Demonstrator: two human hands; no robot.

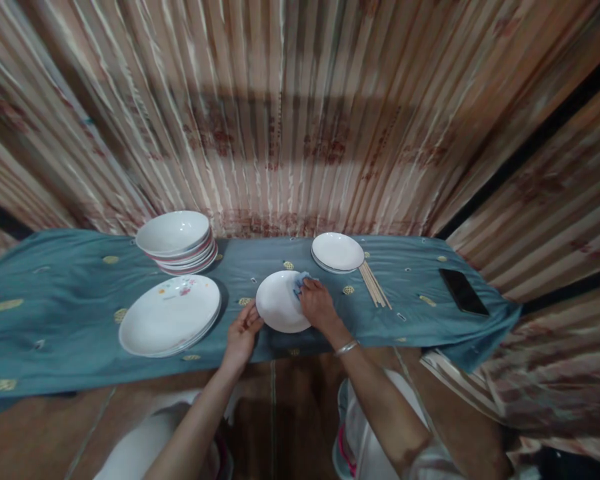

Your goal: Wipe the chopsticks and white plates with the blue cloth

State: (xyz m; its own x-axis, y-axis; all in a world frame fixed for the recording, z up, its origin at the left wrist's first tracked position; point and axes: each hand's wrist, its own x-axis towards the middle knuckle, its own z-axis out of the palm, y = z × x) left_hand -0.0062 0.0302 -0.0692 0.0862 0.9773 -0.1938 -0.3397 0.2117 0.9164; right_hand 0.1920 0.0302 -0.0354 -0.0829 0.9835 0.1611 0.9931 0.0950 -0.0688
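A small white plate (279, 303) lies near the front edge of the cloth-covered table. My left hand (244, 330) grips its left rim, fingers bent at the edge. Closed around a crumpled blue cloth (300, 283), my right hand (319, 305) presses it on the plate's upper right rim. Part of the cloth is hidden under my fingers. A silver bracelet circles my right wrist.
Left of the plate are large floral oval plates (167, 319) in a stack, with stacked bowls (174, 235) behind them. Small plates (337, 251), several chopsticks (374, 285) and a black phone (464, 292) lie to the right. A pleated curtain (290, 120) hangs behind the table.
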